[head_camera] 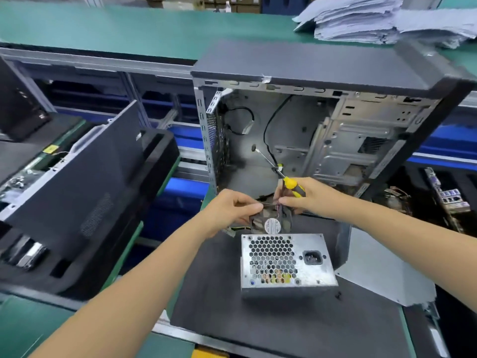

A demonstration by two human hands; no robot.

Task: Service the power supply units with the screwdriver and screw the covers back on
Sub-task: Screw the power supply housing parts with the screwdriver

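Note:
A silver power supply unit (286, 262) stands on a dark mat (258, 319), its honeycomb grille and mains socket facing me. Just behind and above it a black fan (271, 223) with a round white label is held up. My left hand (232, 210) pinches the fan's left upper corner. My right hand (307, 197) pinches the thin wires at the fan's top and also holds a yellow-and-black screwdriver (291, 186), whose shaft points up and left into the open case.
An open, empty computer case (322, 120) stands right behind the hands. A silver cover panel (382, 275) lies to the right of the unit. Dark cases and foam trays (90, 177) fill the left; circuit boards (449, 195) sit at the right, paper stacks (374, 19) at the back.

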